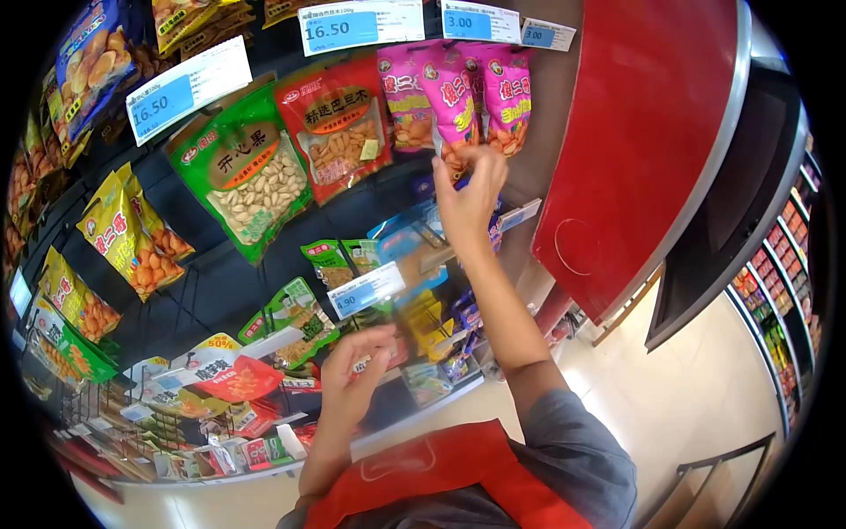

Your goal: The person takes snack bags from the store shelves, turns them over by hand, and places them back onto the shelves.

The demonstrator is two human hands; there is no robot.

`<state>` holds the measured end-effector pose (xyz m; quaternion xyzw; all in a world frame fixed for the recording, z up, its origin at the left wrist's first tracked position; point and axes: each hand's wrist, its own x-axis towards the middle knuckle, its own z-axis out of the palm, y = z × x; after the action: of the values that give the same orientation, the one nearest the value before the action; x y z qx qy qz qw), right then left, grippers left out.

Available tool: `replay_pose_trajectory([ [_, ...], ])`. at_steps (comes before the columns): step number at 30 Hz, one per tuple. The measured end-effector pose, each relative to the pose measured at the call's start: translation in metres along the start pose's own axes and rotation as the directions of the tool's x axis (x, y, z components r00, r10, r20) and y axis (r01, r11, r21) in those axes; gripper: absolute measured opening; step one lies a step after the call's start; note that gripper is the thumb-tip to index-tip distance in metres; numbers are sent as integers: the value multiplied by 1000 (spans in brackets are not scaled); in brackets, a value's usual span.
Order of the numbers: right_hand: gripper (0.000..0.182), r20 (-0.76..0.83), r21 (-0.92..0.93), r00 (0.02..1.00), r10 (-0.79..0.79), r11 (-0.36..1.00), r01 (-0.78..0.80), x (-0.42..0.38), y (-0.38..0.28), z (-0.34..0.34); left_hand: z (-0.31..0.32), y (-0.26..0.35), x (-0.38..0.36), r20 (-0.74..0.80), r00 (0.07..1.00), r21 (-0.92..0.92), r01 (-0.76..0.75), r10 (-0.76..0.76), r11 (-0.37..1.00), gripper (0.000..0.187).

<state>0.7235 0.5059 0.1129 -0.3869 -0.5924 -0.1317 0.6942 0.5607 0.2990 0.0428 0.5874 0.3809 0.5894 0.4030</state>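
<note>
My right hand is raised to the pink snack bags, its fingers closed on the bottom end of the front pink snack bag. Another pink snack bag hangs just to the right, and one more to the left. Lower down, my left hand is curled in front of the lower shelf. A small red-and-white packet shows between and beyond its fingers; most of it is hidden by the hand.
Left of the pink bags hang a red almond bag and a green pistachio bag. Price tags run along the top. A red panel borders the rack on the right. Yellow bags hang at far left.
</note>
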Motion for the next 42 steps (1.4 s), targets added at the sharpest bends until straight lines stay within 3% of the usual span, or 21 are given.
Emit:
replay_pose_trajectory([
  [2, 61, -145, -70, 986, -87, 995, 77, 16, -4, 0, 4, 4, -2, 14, 1000, 12, 4, -4, 1000, 22],
  [3, 72, -61, -111, 996, -64, 992, 57, 20, -1, 6, 7, 6, -3, 28, 999, 3, 16, -16, 1000, 22],
  [5, 71, 77, 354, 989, 125, 924, -144, 23, 14, 25, 12, 4, -7, 61, 998, 25, 30, -31, 999, 22],
  [7, 71, 260, 683, 941, 215, 648, -337, 25, 14, 26, 15, -2, -9, 95, 995, 88, 19, -27, 996, 22],
  [8, 71, 338, 727, 902, 269, 534, -432, 27, 12, 21, 15, -1, -11, 128, 991, 141, 16, -34, 990, 22],
  [11, 68, 520, 779, 789, 326, 198, -595, 27, 9, 7, 12, 2, -19, 175, 979, 270, 57, -107, 961, 24],
  [14, 65, 610, 748, 714, 342, 50, -662, 29, 13, 0, 12, -1, -28, 205, 971, 296, 59, -124, 953, 25],
  [18, 57, 598, 755, 736, 316, 87, -650, 28, 18, 0, 18, 5, -37, 267, 938, 316, 133, -223, 939, 26],
  [20, 42, 583, 763, 736, 344, 79, -641, 31, 13, -6, 18, -5, -39, 357, 909, 342, 86, -214, 936, 27],
  [23, 35, 558, 780, 749, 356, 84, -621, 34, 16, -10, 21, -14, -44, 499, 845, 373, -6, -195, 928, 30],
  [26, 33, 548, 772, 742, 388, 107, -626, 39, 10, -20, 28, -5, -46, 598, 745, 490, -47, -296, 870, 32],
  [30, 26, 573, 772, 737, 358, 66, -632, 41, 24, -21, 26, -12, -48, 690, 681, 409, -87, -245, 908, 36],
  [34, 28, 583, 724, 717, 384, 156, -672, 48, 9, -29, 24, -13, -49, 688, 694, 400, -117, -214, 909, 36],
  [42, 25, 577, 740, 727, 373, 138, -658, 51, 14, -22, 18, -16, -53, 680, 705, 376, -96, -203, 922, 35],
])
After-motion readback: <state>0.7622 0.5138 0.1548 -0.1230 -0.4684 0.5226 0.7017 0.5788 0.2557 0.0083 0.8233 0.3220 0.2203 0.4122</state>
